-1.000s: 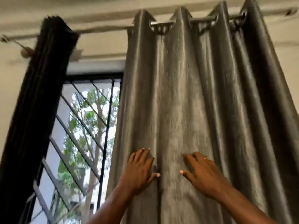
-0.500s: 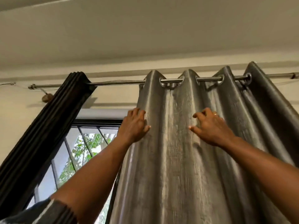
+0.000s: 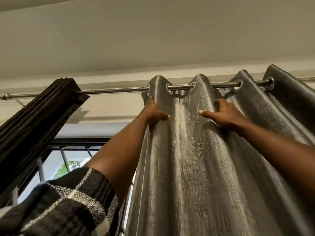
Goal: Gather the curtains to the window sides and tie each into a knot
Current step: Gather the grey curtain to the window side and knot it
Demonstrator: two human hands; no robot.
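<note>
The grey curtain (image 3: 196, 167) hangs from the rod (image 3: 115, 90) by metal eyelets (image 3: 237, 85), spread in broad pleats over the middle and right stretch of the rod. The dark curtain (image 3: 34, 120) is already bunched tight toward the rod's left end, with the window (image 3: 56, 160) showing between the two.

Both hands are up high, just under the rod. The left hand (image 3: 153, 113) grasps the curtain's free leading edge, fingers wrapped behind it and thumb laid across the front. The right hand (image 3: 225, 114) sits two pleats over, fingers curled into the hollow beside a pleat and apparently hooking it, thumb out straight along the cloth.

The fabric looks thick and fairly heavy, with a slubbed sheen. It holds rounded folds rather than falling limp, so it should gather into a firm bundle, but the smooth face may slip through a loose grip.

The best hold for sliding it is where the hands are now, close under the eyelets, so the pull runs along the rod and the rings don't cock and jam. The left hand's edge wants pushing toward the rod's right end, pleat stacking on pleat.

For the knot, the hold should be much lower, around the whole gathered bundle, where there is slack length to loop
</note>
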